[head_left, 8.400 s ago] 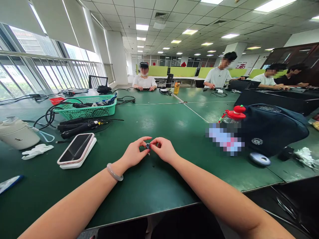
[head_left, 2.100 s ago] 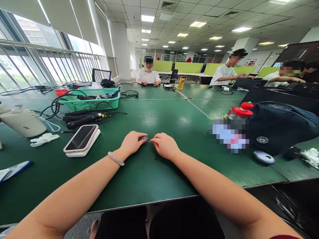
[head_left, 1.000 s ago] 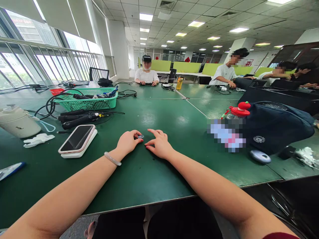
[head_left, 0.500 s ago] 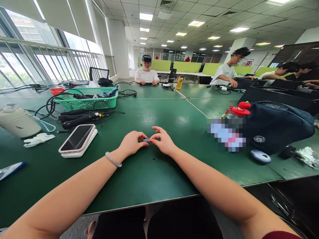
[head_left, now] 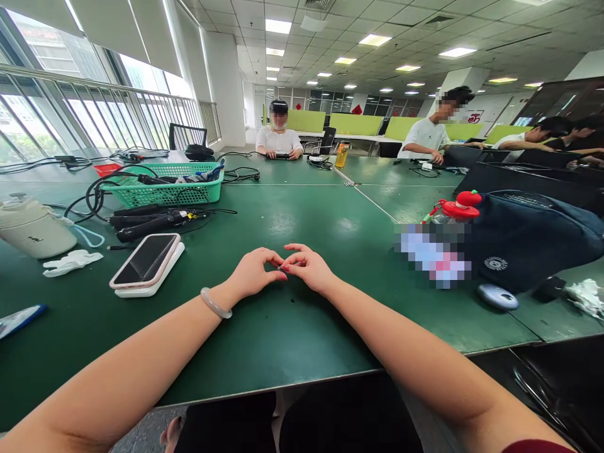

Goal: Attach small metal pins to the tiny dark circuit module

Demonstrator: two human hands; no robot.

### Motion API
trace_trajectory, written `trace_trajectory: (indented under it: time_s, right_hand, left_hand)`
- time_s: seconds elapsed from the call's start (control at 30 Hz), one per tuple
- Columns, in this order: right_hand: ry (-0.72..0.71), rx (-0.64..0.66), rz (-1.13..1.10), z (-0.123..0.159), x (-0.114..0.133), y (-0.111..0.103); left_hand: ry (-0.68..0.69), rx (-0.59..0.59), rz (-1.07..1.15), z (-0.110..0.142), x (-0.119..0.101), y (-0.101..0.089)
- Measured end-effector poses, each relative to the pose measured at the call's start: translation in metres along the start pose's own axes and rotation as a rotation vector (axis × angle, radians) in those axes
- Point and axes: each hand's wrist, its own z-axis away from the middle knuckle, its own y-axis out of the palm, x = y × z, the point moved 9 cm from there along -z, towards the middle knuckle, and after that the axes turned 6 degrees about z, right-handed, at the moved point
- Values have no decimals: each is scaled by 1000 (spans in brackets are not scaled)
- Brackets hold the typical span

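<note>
Above the green table (head_left: 264,352), my two hands meet at the fingertips. A small dark-and-white object (head_left: 280,269) sits between them, mostly covered by the fingers, so I cannot make out its kind. My left hand (head_left: 252,272) pinches it between thumb and forefinger; a pale bangle (head_left: 216,304) circles that wrist. From the right, my right hand (head_left: 309,269) closes thumb and forefinger on the same object, its other fingers lifted away. A tiny dark speck (head_left: 292,301) lies on the table just below the hands.
To the left are a phone (head_left: 146,261) on a white box, a green basket (head_left: 165,192) with cables, and a cream bottle (head_left: 35,226). At the right lie a dark bag (head_left: 538,236), a red-lidded bottle (head_left: 460,207) and a mouse (head_left: 497,297). Several people sit or stand farther back.
My right fingers have moved in to the left and now meet the left fingertips on the small object, covering more of it. The view has shifted slightly.
</note>
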Motion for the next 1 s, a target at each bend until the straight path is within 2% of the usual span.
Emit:
trace_trajectory:
  time_s: [0.27, 0.4, 0.63, 0.77, 0.83, 0.87, 0.97, 1.0]
  right_hand:
    - [18, 15, -99, 1, 3, 1]
    - [57, 65, -189, 2, 0, 5]
    - [70, 76, -197, 2, 0, 7]
    - [96, -34, -40, 0, -5, -10]
    - [78, -36, 86, 2, -1, -18]
    - [36, 42, 135, 3, 4, -16]
    - [-70, 444, 260, 19, 14, 10]
    - [-100, 495, 314, 23, 17, 13]
  left_hand:
    - [-14, -3, 55, 0, 4, -1]
    - [25, 16, 19, 0, 3, 1]
    - [23, 20, 18, 0, 3, 2]
    - [-125, 24, 250, -2, 19, 5]
    - [-184, 3, 417, -4, 28, 5]
    - [-199, -22, 480, -5, 32, 3]
    - [-207, -80, 513, -6, 40, -4]
    - [-203, -82, 477, -6, 41, -5]
